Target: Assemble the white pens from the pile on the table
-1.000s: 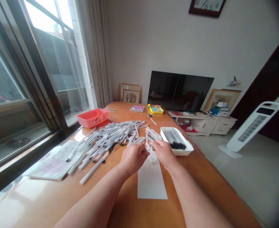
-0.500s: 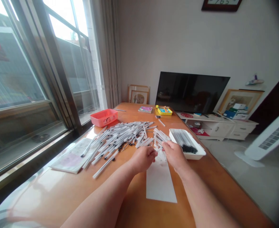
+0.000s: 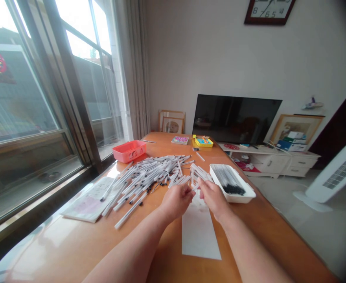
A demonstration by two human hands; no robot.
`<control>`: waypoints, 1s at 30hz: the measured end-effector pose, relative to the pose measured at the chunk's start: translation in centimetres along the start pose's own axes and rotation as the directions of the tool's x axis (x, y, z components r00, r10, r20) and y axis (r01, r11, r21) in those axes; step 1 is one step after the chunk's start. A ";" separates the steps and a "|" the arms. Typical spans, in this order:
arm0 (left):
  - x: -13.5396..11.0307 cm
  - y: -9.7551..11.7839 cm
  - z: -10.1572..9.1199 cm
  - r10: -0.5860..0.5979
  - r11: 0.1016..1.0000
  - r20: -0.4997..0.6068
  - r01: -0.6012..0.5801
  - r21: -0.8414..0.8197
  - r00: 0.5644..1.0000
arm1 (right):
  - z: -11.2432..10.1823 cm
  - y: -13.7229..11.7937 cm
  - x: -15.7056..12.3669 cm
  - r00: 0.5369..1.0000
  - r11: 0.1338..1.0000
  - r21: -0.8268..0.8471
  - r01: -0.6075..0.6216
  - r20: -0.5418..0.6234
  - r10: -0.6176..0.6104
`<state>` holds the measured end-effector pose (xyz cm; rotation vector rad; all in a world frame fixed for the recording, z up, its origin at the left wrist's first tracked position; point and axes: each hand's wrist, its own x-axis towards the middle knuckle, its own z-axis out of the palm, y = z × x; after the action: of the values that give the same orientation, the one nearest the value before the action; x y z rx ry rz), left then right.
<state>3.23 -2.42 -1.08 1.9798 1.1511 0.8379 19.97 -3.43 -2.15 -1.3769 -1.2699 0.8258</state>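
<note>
— White pens (image 3: 149, 175) lie heaped left of centre on the wooden table (image 3: 264, 236). Where are the hands?
— Just right of centre, over the top edge of a white paper sheet (image 3: 199, 232). The left hand (image 3: 177, 198) and the right hand (image 3: 211, 194) meet fingertip to fingertip. Both are curled, pinching a thin white pen piece (image 3: 194, 188) between them.
— Anything changed in the last second?
— Little on the table. The view has swung and lifted a bit, but the hands stay together at the same spot above the sheet. The heap, the white tray (image 3: 248, 195) of dark-tipped refills (image 3: 229, 182) right of the hands, and the red basket (image 3: 129, 150) up and to the left all lie as before.
— Meaning?
— I judge the same piece is still being worked between the fingers, with nothing laid down or picked up. Whether they hold one part or two is too small to tell.
</note>
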 end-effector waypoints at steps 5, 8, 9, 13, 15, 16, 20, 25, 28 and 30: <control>0.0 -0.1 -0.1 0.015 1.000 -0.017 -0.015 -0.003 1.000 | 0.6 -0.7 -0.4 0.993 0.982 0.175 -0.067 0.105 0.049; 0.4 -0.4 -1.1 0.051 0.997 -0.064 -0.054 -0.049 0.997 | 0.1 -0.7 -0.1 0.998 0.968 0.243 -0.069 0.008 0.069; 0.6 -0.7 -1.6 0.049 0.995 -0.109 -0.058 -0.082 0.993 | -0.1 -0.7 0.1 0.997 0.964 0.257 -0.061 -0.037 0.073; 1.6 -2.4 -4.4 -0.123 0.975 -0.355 0.046 -0.219 0.927 | -1.1 -0.3 0.9 0.980 0.955 0.297 -0.022 -0.183 0.079; 1.9 -3.4 -5.6 -0.189 0.961 -0.437 0.074 -0.266 0.880 | -1.4 -0.3 1.1 0.972 0.951 0.310 -0.014 -0.219 0.086; 2.0 -3.8 -6.1 -0.200 0.964 -0.468 0.088 -0.250 0.861 | -1.4 -0.3 1.1 0.969 0.948 0.317 -0.010 -0.233 0.088; 2.1 -5.4 -7.1 -0.227 0.971 -0.500 0.232 -0.054 0.836 | -1.6 -0.4 1.2 0.960 0.935 0.354 0.019 -0.268 0.082; 2.2 -6.3 -6.7 -0.222 0.853 -0.460 0.400 0.336 0.860 | -2.0 -0.5 1.3 0.951 0.928 0.371 0.035 -0.299 0.083; 2.3 -6.5 -6.0 -0.187 0.807 -0.420 0.382 0.450 0.888 | -2.2 -0.7 1.3 0.944 0.921 0.388 0.030 -0.313 0.101; 2.3 -6.3 -5.5 -0.158 0.820 -0.386 0.339 0.462 0.909 | -2.3 -0.8 1.4 0.940 0.913 0.406 0.028 -0.322 0.115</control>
<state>-3.11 3.34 -2.73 2.0735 1.9718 0.7923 22.23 -2.74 -0.62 -1.1493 -0.7481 0.7879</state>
